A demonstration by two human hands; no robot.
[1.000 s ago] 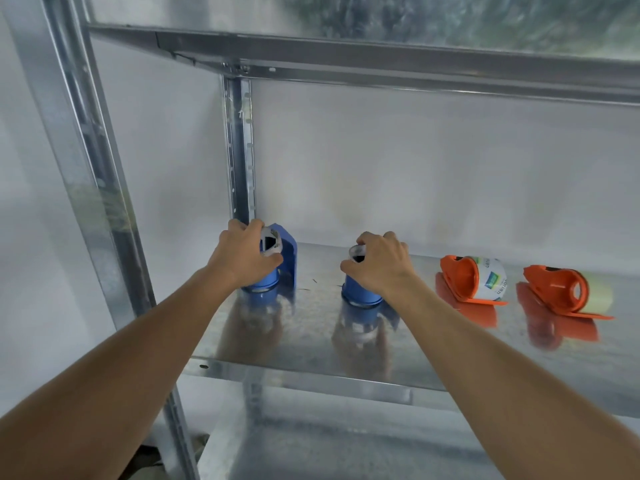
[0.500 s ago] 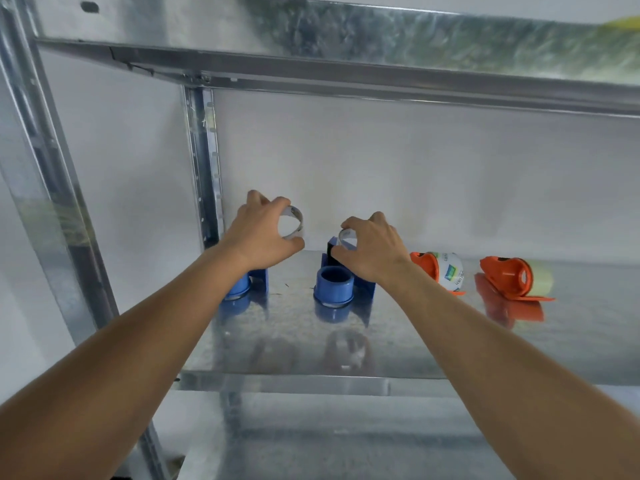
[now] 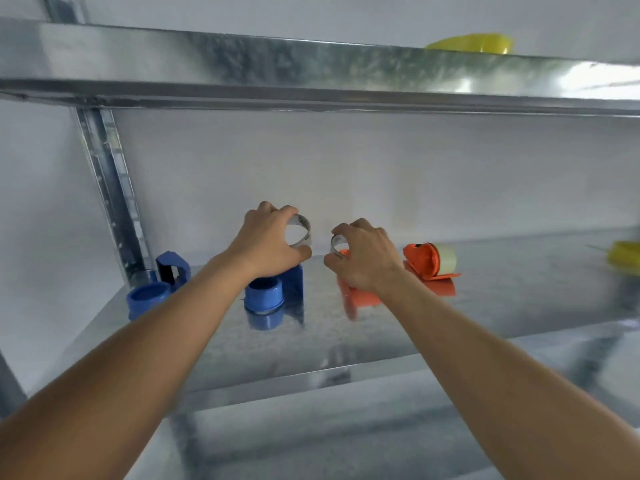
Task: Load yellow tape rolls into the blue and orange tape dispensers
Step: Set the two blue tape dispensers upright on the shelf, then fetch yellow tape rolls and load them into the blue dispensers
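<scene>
Two blue tape dispensers stand on the metal shelf (image 3: 346,344): one at the far left (image 3: 152,292), one near the middle (image 3: 270,292) under my left wrist. Each shows a bare blue hub. My left hand (image 3: 266,244) holds a thin grey empty tape core (image 3: 300,231) above the middle dispenser. My right hand (image 3: 363,258) pinches a second grey core (image 3: 336,242) and covers most of an orange dispenser (image 3: 356,292). Another orange dispenser (image 3: 429,261) with a pale roll lies to the right. Yellow tape shows on the upper shelf (image 3: 474,43) and at the right edge (image 3: 625,254).
A steel upright (image 3: 110,188) stands at the back left of the shelf. The upper shelf's beam (image 3: 311,81) runs across overhead. A white wall closes the back. A lower shelf (image 3: 346,445) lies beneath.
Both hands have lifted the grey cores off the blue dispensers and carried them up and to the right. The view has swung right, bringing the yellow tape into sight.
</scene>
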